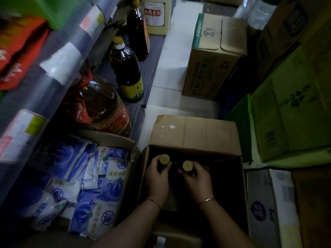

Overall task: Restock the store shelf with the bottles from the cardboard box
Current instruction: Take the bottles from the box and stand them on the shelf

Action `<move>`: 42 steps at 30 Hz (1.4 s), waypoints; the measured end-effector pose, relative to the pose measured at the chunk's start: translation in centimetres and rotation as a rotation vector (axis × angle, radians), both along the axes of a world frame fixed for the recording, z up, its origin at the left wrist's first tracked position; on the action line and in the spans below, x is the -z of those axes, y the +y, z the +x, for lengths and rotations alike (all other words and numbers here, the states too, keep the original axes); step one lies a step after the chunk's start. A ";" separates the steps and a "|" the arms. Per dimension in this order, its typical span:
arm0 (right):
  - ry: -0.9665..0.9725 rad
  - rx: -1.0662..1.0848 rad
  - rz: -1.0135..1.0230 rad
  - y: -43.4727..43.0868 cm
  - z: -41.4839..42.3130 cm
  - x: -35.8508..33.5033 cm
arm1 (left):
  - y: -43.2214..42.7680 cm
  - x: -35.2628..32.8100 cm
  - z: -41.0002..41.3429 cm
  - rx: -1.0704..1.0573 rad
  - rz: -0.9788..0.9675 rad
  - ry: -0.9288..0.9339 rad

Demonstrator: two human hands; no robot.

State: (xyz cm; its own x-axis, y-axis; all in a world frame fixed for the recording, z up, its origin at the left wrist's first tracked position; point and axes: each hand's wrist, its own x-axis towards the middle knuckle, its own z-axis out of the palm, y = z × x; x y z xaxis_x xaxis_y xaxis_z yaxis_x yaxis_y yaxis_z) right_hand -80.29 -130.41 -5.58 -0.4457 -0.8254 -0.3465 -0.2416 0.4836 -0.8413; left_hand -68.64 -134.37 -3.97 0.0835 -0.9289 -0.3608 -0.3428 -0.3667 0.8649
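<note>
**Both hands on bottle necks inside the open box**

The cardboard box (193, 133) stood open on the floor, its far flap folded back and its inside dark. Two bottles stood upright in it, near the far left corner, side by side and just apart. The left hand (157, 176) was curled around the neck of the left bottle (164, 159), fingers closed just under its yellow cap. The right hand (195, 178) was wrapped the same way around the neck of the right bottle (187, 165), also yellow-capped. Both bottle bodies were lost in shadow below the hands. Each wrist wore a thin bangle.

The bottom shelf (138, 110) ran along the left of the box. On it, near its front edge, stood a dark bottle with a yellow label (128, 72), and farther along the same edge a taller dark bottle (137, 31) beside a pale jug with a red-lettered label (155, 15). A large oil jug with a red label (105, 108) sat closer to the box. Just left of the box, a tray of blue and white packets (93, 179) touched its side wall. A closed carton (215, 56) stood on the floor beyond the box, and green cartons (290, 113) were stacked to the right.
</note>
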 end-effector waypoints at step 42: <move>-0.506 -0.811 -0.977 -14.7 13.6 -87.9 | -2.8 -87.0 16.6 -0.381 -0.968 0.022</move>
State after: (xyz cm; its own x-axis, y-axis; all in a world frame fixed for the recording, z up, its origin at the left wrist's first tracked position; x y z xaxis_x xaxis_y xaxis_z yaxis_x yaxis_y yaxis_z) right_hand -66.68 -145.10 82.32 0.2766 -0.7920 0.5443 0.2633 -0.4823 -0.8355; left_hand -52.06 -137.15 83.00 0.4346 -0.7355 0.5197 -0.3303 0.4067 0.8518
